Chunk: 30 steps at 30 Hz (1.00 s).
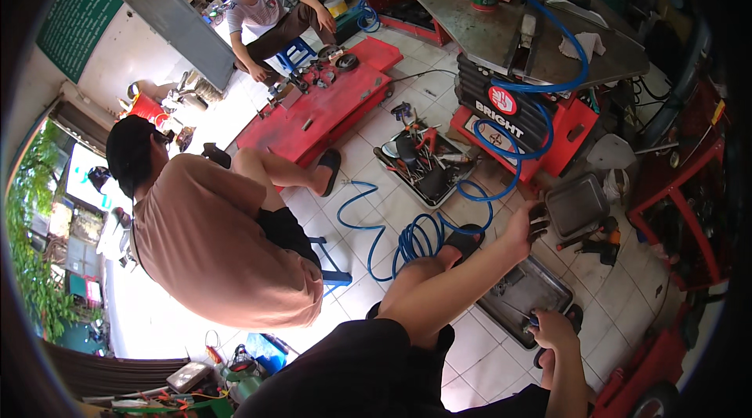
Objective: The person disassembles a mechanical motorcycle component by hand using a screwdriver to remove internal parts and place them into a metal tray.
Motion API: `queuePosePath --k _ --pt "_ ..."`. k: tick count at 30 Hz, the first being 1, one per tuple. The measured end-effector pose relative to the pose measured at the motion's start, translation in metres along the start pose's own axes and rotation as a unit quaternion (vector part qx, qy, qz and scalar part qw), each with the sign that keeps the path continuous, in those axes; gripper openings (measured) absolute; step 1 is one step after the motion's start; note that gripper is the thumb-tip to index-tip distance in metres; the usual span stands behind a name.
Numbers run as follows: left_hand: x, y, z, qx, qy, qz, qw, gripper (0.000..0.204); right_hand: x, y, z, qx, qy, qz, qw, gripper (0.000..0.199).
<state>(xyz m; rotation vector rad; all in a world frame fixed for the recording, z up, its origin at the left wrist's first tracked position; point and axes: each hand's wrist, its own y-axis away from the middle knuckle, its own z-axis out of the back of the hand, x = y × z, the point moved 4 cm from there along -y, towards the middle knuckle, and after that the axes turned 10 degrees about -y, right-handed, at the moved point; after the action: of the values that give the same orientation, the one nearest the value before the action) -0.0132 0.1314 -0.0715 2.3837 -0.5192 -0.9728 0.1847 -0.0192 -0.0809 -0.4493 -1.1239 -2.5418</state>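
My left hand reaches out over my knee, fingers closed on a small dark part beside a dark grey tray. Lower down, my right hand is closed around a small blue-handled tool. Its tip is at the near edge of a flat metal tray on the tiled floor. What lies in that tray is too small to make out.
A person in a brown shirt sits close on my left. A coiled blue air hose and a tray of hand tools lie ahead. A red tyre machine stands behind them. A seated person and a red platform are farther back.
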Motion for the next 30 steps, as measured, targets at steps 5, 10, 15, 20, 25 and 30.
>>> queuePosePath --k 5,10,15,20,25,30 --pt "-0.003 0.002 -0.001 -0.006 -0.004 0.005 1.0 0.032 0.0 0.001 -0.001 0.001 0.003 -0.004 1.0 0.04" --pt "-0.004 0.002 -0.001 -0.013 -0.006 0.003 1.0 0.031 0.0 -0.001 -0.001 -0.005 -0.002 0.002 1.0 0.04" --pt "-0.003 0.001 0.0 -0.012 -0.006 0.005 1.0 0.031 0.001 -0.001 -0.001 -0.005 0.006 0.01 1.0 0.041" --pt "-0.005 0.0 0.0 -0.007 -0.001 0.006 1.0 0.03 0.002 0.0 -0.001 0.022 0.032 -0.016 0.999 0.042" --pt "0.001 -0.003 -0.001 -0.007 -0.003 0.004 1.0 0.028 0.005 0.0 0.0 0.0 -0.006 -0.002 1.0 0.044" --pt "0.007 -0.006 0.0 -0.011 -0.009 0.012 1.0 0.028 0.006 0.001 -0.001 0.023 0.006 -0.012 1.0 0.044"
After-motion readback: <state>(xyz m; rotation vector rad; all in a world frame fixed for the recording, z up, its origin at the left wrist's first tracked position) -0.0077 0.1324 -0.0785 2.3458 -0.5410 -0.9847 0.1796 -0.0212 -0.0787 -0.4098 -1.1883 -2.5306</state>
